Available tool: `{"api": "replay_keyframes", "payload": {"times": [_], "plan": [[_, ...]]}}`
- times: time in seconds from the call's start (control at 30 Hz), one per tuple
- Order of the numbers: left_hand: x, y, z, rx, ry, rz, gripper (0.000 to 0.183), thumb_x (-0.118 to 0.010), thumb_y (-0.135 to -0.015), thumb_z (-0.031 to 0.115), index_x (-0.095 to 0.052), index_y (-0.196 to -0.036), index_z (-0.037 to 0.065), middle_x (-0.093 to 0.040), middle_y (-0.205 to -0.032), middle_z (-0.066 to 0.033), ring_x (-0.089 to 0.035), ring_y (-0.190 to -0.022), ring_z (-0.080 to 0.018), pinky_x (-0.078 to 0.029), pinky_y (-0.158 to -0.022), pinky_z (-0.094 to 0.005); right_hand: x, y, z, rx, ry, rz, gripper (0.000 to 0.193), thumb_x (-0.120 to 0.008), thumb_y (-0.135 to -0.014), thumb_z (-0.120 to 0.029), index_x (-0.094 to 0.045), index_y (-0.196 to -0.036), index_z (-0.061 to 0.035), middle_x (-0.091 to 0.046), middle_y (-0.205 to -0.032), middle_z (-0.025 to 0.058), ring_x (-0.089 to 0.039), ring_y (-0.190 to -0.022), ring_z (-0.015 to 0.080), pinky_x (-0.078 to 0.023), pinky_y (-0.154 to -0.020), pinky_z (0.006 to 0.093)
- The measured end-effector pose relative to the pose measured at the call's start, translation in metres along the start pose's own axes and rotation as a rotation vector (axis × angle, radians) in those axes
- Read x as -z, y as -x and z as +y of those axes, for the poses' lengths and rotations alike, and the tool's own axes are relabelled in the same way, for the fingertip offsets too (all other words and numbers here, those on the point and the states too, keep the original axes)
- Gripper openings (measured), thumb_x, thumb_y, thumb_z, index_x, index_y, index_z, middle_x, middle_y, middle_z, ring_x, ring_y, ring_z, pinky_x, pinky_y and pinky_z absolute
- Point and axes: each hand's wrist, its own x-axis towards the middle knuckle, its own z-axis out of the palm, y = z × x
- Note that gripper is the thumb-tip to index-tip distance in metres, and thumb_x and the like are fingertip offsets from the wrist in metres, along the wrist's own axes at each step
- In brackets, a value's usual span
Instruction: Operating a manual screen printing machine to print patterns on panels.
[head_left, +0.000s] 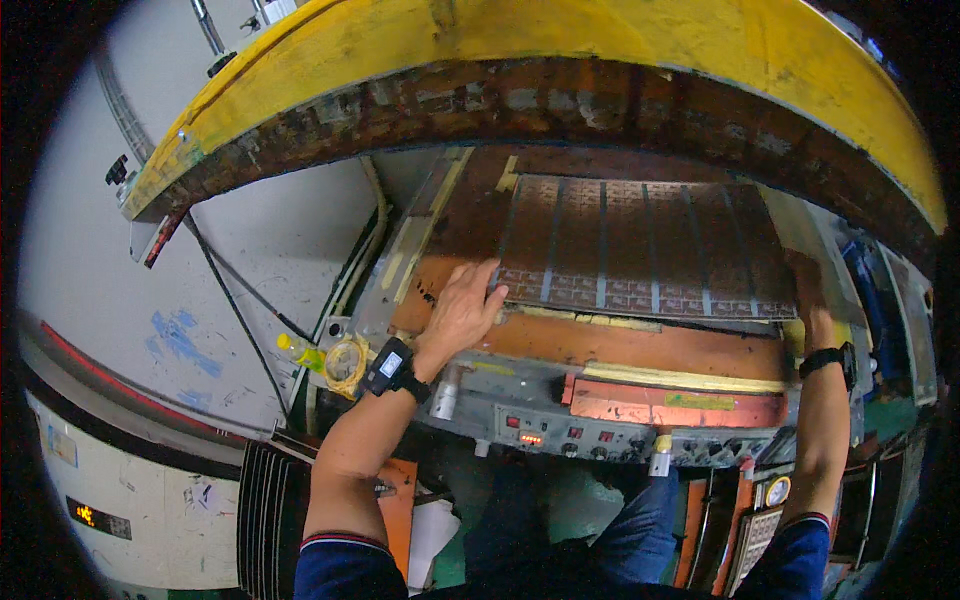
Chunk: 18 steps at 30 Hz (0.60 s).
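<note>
A rectangular panel (625, 245), patterned with several strips of small repeating shapes and pale lines, lies on the copper-brown bed of what looks like a screen-printing machine. My left hand (465, 310) rests at the panel's near left edge, fingers stretched out and thumb apart, gripping nothing. At the right edge is my right hand (808, 285), in deep shadow. Its fingers are too dark to make out. Above the panel hangs a large yellow frame (560, 35) with a stained brown underside, shading the panel's far part.
A control strip (540, 435) with buttons and knobs runs along the machine's front, below a copper-coloured bar (675, 402). Left of the bed stand a yellow-capped bottle (300, 352) and a tape roll (346, 366). A white cabinet (130, 500) is at the lower left.
</note>
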Motion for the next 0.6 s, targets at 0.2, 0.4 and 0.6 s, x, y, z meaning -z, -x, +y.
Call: {"api": "replay_keyframes", "payload": {"times": [0.2, 0.4, 0.6], "plan": [[-0.005, 0.002, -0.004, 0.031, -0.013, -0.027, 0.041, -0.052, -0.092, 0.026, -0.05, -0.121, -0.003, -0.057, -0.112, -0.0234, -0.05, -0.108, -0.0406, -0.04, -0.094, -0.0463, -0.004, 0.015, -0.001, 0.223, 0.381, 0.151, 0.033, -0.053, -0.088, -0.021, -0.063, -0.112, -0.0012, -0.065, -0.108, 0.0117, -0.06, -0.099, 0.0215, -0.045, -0.086, 0.0326], [-0.004, 0.001, -0.004, 0.032, 0.02, 0.057, 0.035, -0.052, -0.092, 0.021, -0.054, -0.119, -0.001, -0.058, -0.112, -0.0206, -0.051, -0.109, -0.037, -0.04, -0.096, -0.0432, 0.008, 0.125, -0.109, 0.097, 0.344, 0.271, 0.03, -0.053, -0.088, -0.012, -0.062, -0.113, 0.0001, -0.065, -0.109, 0.011, -0.06, -0.101, 0.0201, -0.045, -0.089, 0.0305], [0.044, 0.023, 0.028, 0.031, 0.23, 0.203, 0.031, -0.051, -0.094, 0.019, -0.057, -0.117, 0.0, -0.062, -0.11, -0.0171, -0.058, -0.1, -0.0297, -0.044, -0.091, -0.0382, 0.05, 0.279, -0.306, 0.814, 0.542, 0.359, 0.021, -0.06, -0.088, -0.01, -0.063, -0.105, 0.0024, -0.066, -0.095, 0.0112, -0.063, -0.09, 0.0191, -0.048, -0.083, 0.0288]]}}
